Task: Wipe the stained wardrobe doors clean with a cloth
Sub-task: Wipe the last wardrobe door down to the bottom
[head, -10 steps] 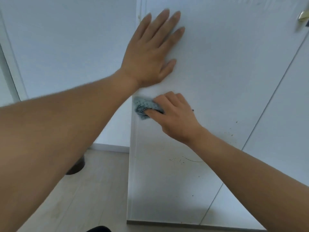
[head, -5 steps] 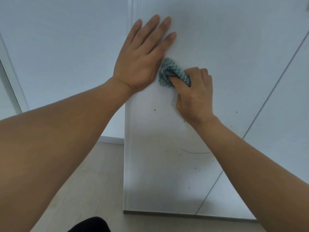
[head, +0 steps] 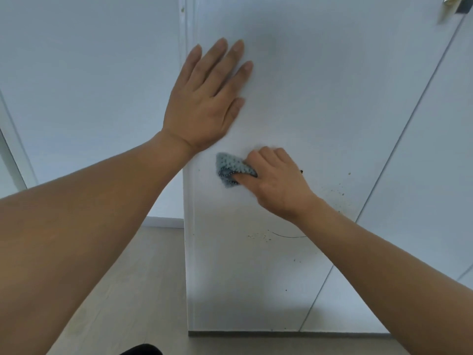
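A white wardrobe door (head: 320, 98) fills the middle of the view. Small brownish specks and a thin dark curved line (head: 286, 235) mark its lower part, with more specks (head: 337, 192) near its right edge. My left hand (head: 207, 98) lies flat against the door near its left edge, fingers straight and pointing up. Just below it, my right hand (head: 276, 180) grips a bunched blue-grey cloth (head: 230, 169) and presses it on the door. Part of the cloth is hidden under my fingers.
A second white door (head: 422, 175) adjoins on the right, and a metal handle (head: 453, 3) shows at the top right corner. A pale wall (head: 89, 85) stands to the left above a light wood floor (head: 122, 290). A dark object (head: 143, 349) pokes in at the bottom edge.
My right hand has slid the cloth down the door from beside my left hand's fingers to below its palm. My left hand has stayed flat on the door.
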Tool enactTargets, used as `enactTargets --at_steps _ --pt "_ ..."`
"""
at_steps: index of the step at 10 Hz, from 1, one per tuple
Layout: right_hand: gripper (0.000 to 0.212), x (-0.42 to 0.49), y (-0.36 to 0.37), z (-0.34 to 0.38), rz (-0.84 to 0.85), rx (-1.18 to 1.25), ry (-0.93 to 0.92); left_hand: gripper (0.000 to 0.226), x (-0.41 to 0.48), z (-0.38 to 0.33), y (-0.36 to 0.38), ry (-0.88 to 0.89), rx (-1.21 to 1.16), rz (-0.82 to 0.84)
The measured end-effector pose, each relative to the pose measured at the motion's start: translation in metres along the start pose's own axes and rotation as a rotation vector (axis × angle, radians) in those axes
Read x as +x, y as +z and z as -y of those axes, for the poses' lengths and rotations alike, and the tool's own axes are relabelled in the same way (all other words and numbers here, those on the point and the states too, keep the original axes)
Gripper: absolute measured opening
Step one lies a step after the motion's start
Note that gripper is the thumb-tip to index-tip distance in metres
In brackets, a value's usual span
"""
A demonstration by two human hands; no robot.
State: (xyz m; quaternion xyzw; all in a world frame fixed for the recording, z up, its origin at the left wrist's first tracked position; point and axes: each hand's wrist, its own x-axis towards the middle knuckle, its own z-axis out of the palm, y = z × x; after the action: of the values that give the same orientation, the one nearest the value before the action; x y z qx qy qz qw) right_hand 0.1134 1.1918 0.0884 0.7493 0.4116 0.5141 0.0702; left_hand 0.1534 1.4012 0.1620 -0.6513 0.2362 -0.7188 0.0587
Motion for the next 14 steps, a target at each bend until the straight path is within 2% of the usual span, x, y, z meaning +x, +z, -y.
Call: enactTargets --at_steps 1,2,3,4,5,6,7,8,9,10,11,12,13,14 --pt "0.025 -0.003 -0.027 -0.03 -0.193 -0.03 0.218 0.047 0.003 -0.011 0.0 -0.034 0.026 -0.006" --pt "0.037 -0.004 -0.045 -0.061 -0.362 -0.088 0.402 0.054 0.009 -0.022 0.002 0.009 0.005 0.014" --pt "0.045 -0.002 -0.044 -0.08 -0.436 -0.139 0.581 0.055 0.008 -0.026 0.007 0.01 0.022 0.026" --pt "0.027 -0.008 -0.02 -0.056 -0.353 -0.084 0.377 0.056 0.006 -0.022 0.006 0.018 0.029 0.047" --pt "0.008 -0.033 -0.005 -0.046 -0.135 -0.039 -0.017 0.056 0.005 -0.026 0.008 0.022 0.044 0.05" --pt "0.02 -0.036 -0.005 -0.045 -0.244 -0.023 0.304 0.056 0.003 -0.025 0.009 0.017 0.061 0.053" --pt "0.016 -0.042 -0.003 -0.037 -0.127 -0.061 0.027 0.057 0.003 -0.024 0.01 0.022 0.06 0.047" --pt "0.01 -0.047 -0.029 -0.06 -0.083 -0.108 0.138 0.057 0.003 -0.025 0.011 0.017 0.053 0.035" --pt "0.017 -0.06 -0.049 -0.09 -0.199 -0.27 0.417 0.057 0.002 -0.025 0.012 0.013 0.059 0.014" --pt "0.041 -0.077 -0.052 -0.114 -0.437 -0.253 0.745 0.057 0.002 -0.026 0.013 0.013 0.056 0.012" --pt "0.036 -0.097 -0.034 -0.093 -0.252 -0.06 0.511 0.057 0.002 -0.025 0.012 0.012 0.063 0.01" --pt "0.017 -0.114 -0.033 -0.097 -0.172 -0.018 0.456 0.057 0.002 -0.026 0.013 0.013 0.061 0.0" --pt "0.022 -0.125 -0.031 -0.092 -0.286 -0.041 0.633 0.057 0.002 -0.024 0.012 0.013 0.062 -0.002" --pt "0.025 -0.138 -0.028 -0.085 -0.207 -0.039 0.554 0.057 0.002 -0.025 0.011 0.009 0.054 -0.003"
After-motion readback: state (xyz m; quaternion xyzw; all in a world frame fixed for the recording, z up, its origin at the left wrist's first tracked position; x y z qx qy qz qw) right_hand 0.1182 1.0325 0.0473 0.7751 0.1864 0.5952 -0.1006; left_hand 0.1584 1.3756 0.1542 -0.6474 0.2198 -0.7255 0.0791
